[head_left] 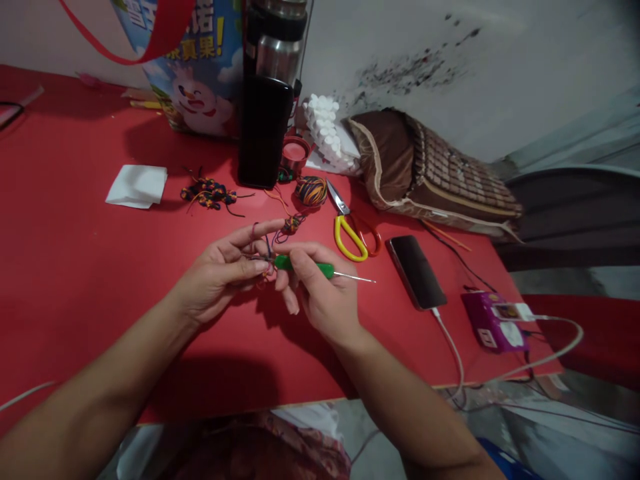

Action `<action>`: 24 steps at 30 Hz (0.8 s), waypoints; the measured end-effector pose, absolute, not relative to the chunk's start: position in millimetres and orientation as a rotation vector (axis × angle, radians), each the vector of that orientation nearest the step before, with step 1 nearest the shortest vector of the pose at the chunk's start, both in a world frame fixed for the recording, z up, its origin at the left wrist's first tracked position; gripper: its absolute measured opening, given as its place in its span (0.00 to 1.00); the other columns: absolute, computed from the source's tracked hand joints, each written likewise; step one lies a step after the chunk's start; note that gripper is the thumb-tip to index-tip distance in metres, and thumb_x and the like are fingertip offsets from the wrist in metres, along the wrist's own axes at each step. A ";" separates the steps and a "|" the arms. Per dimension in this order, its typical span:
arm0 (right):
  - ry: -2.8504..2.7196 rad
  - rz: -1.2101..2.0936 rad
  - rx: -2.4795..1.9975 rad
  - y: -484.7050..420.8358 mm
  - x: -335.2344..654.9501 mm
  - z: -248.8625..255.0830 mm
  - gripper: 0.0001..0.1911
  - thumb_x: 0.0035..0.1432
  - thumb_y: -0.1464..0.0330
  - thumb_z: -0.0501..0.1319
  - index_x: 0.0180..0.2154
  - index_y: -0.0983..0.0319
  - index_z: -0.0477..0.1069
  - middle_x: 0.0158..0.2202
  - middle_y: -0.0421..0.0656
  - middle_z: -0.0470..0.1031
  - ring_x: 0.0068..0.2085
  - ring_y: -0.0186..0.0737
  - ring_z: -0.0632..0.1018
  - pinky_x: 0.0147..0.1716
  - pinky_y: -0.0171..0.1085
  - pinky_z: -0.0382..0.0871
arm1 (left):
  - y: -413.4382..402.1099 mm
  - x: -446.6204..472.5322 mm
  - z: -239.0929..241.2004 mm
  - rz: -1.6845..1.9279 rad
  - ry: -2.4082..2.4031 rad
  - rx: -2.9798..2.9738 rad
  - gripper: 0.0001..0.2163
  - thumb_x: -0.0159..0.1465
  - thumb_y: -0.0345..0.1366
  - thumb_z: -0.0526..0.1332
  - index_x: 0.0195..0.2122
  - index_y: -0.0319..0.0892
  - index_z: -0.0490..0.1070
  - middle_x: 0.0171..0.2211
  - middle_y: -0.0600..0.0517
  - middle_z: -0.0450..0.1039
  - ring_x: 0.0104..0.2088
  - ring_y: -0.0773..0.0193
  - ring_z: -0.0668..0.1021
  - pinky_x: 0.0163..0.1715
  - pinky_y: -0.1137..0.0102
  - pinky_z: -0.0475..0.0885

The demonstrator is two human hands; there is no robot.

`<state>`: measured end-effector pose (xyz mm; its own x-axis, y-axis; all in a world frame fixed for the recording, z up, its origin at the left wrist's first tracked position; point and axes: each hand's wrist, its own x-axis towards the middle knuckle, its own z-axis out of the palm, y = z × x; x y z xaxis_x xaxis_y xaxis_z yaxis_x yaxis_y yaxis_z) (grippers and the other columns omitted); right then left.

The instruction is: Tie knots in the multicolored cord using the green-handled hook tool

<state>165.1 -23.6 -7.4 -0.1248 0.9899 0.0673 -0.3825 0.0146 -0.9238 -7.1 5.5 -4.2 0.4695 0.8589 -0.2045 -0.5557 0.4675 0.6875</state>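
My left hand (220,270) pinches a small piece of multicoloured yarn work (268,269) between thumb and fingers, with a strand looped over its raised forefinger. My right hand (325,300) grips a crochet hook (327,270) by its green handle; the thin metal shaft points right, away from the yarn. Both hands meet just above the red table, and the fingertips partly hide the yarn work. Beyond them lie a small yarn bundle (291,225) and a ball of variegated yarn (311,192). A dark knotted yarn piece (209,193) rests further left.
Scissors (351,239) with yellow and red handles lie right of the yarn. A charging phone (416,272) and a purple box (493,320) are at the right, with cables. A black phone (265,133) stands upright by a bag (200,87). Folded white paper (137,187) lies left.
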 end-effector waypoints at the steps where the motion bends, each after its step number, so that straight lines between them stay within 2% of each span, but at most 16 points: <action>1: -1.039 1.426 -0.841 -24.9 164.8 -6.5 0.10 0.70 0.59 0.68 0.44 0.59 0.83 0.26 0.35 0.80 0.16 0.25 0.73 0.15 0.28 0.65 | 5.4 -7.2 -4.0 0.932 0.591 0.593 0.24 0.55 0.23 0.77 0.54 0.47 0.86 0.31 0.57 0.74 0.28 0.72 0.81 0.33 0.79 0.78; 5: -1.182 1.263 -0.972 -31.1 164.6 -3.1 0.10 0.71 0.61 0.67 0.42 0.60 0.82 0.25 0.35 0.78 0.17 0.25 0.73 0.17 0.28 0.66 | 2.9 -7.2 -3.9 0.989 0.661 0.739 0.27 0.58 0.26 0.77 0.58 0.52 0.84 0.31 0.56 0.75 0.29 0.68 0.82 0.35 0.73 0.80; 10: -1.417 1.024 -1.005 -35.6 166.4 -1.0 0.09 0.72 0.64 0.65 0.47 0.59 0.83 0.27 0.36 0.79 0.21 0.27 0.76 0.20 0.30 0.71 | 1.2 -7.9 -6.6 1.089 0.700 0.906 0.27 0.62 0.26 0.75 0.61 0.56 0.82 0.32 0.56 0.75 0.30 0.71 0.79 0.35 0.77 0.77; 17: -1.166 1.379 -0.798 -27.9 169.2 -2.9 0.10 0.70 0.60 0.68 0.46 0.58 0.83 0.28 0.36 0.82 0.18 0.26 0.75 0.18 0.29 0.70 | 4.1 -11.5 -3.8 1.017 0.614 0.817 0.25 0.60 0.28 0.77 0.58 0.57 0.84 0.38 0.54 0.79 0.31 0.67 0.82 0.36 0.70 0.81; 20: -1.034 1.550 -0.738 -23.3 169.0 -3.5 0.10 0.67 0.59 0.71 0.45 0.58 0.84 0.27 0.37 0.82 0.16 0.26 0.73 0.16 0.28 0.67 | 5.1 -14.4 -2.0 0.991 0.619 0.809 0.24 0.59 0.27 0.78 0.56 0.54 0.85 0.37 0.53 0.80 0.31 0.66 0.83 0.35 0.71 0.81; 24: -0.897 1.680 -0.723 -18.5 168.9 -1.6 0.11 0.62 0.59 0.74 0.42 0.58 0.85 0.25 0.37 0.82 0.15 0.26 0.71 0.14 0.27 0.63 | 5.0 -18.2 0.5 0.962 0.634 0.787 0.22 0.60 0.28 0.77 0.55 0.51 0.86 0.43 0.50 0.84 0.34 0.68 0.83 0.38 0.74 0.80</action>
<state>168.9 -18.5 -1.6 -0.2668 0.9633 -0.0305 -0.5103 -0.1680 -0.8434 -18.2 5.0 0.5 0.4370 0.8906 -0.1260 -0.4674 0.3446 0.8141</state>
